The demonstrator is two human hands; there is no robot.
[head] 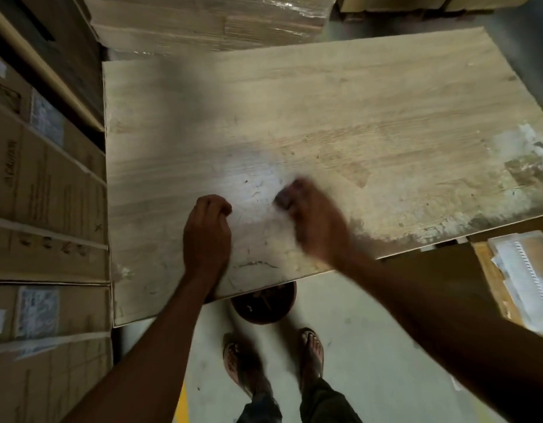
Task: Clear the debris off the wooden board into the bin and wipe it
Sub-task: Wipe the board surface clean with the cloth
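Wooden board (325, 123) fills mid-frame, long axis running left to right, bin (264, 306) tucked under its near edge between both hands, left hand (207, 227) fisted on the board, nothing visibly held, right hand (309, 215) blurred, curled, maybe gripping something dark, can't tell.

Only legible print — "CAUTION", running vertically on the cardboard box (47, 184) at left of frame. Fine print beside it too small to read. White stickers (47, 120) on the boxes along the left edge — blurred, unreadable. Dark marks low on that box, maybe digits, can't tell.
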